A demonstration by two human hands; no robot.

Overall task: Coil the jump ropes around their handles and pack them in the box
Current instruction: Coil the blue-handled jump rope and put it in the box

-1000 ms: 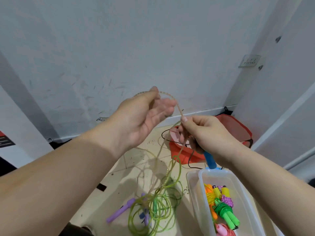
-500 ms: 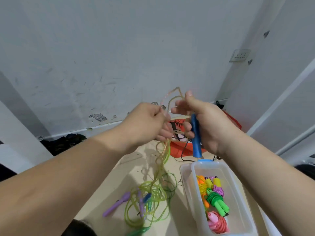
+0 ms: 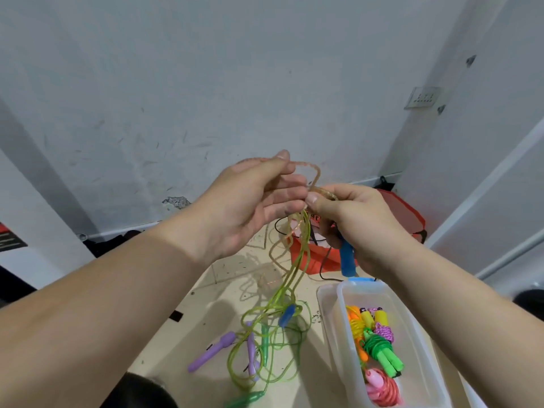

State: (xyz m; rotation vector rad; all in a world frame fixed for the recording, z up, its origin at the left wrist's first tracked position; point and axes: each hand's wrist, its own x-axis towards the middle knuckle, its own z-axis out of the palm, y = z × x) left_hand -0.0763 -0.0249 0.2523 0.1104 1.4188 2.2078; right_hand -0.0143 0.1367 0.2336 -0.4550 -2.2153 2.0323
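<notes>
Landmark: clear plastic box (image 3: 338, 316), on the floor at lower right. Inside it lie the coiled ropes (image 3: 379, 346), in orange/yellow, purple, green and pink, bundled on their handles along its length.

Right hand (image 3: 356, 222): above the far end of the box. The fingers are curled round a blue handle (image 3: 346, 260), whose lower end points down at the box's far rim. The thumb presses the pale rope (image 3: 313, 175) down where it meets the top of the fist.

Left hand (image 3: 250, 204): up and to the left of the box, level with the right hand, fingertips almost touching it. Thumb and forefinger pinch the same pale rope; the other fingers are loosely stretched out. A short arch of rope spans the two hands.

Below the hands the strands drop to the floor left of the box and run into a tangle of green rope (image 3: 265, 334). In that tangle are purple handles (image 3: 212, 351), a loose blue grip (image 3: 287, 315) and a green handle (image 3: 247, 399).

A red bag (image 3: 406, 213) lies beyond the box's far end, by the wall.
</notes>
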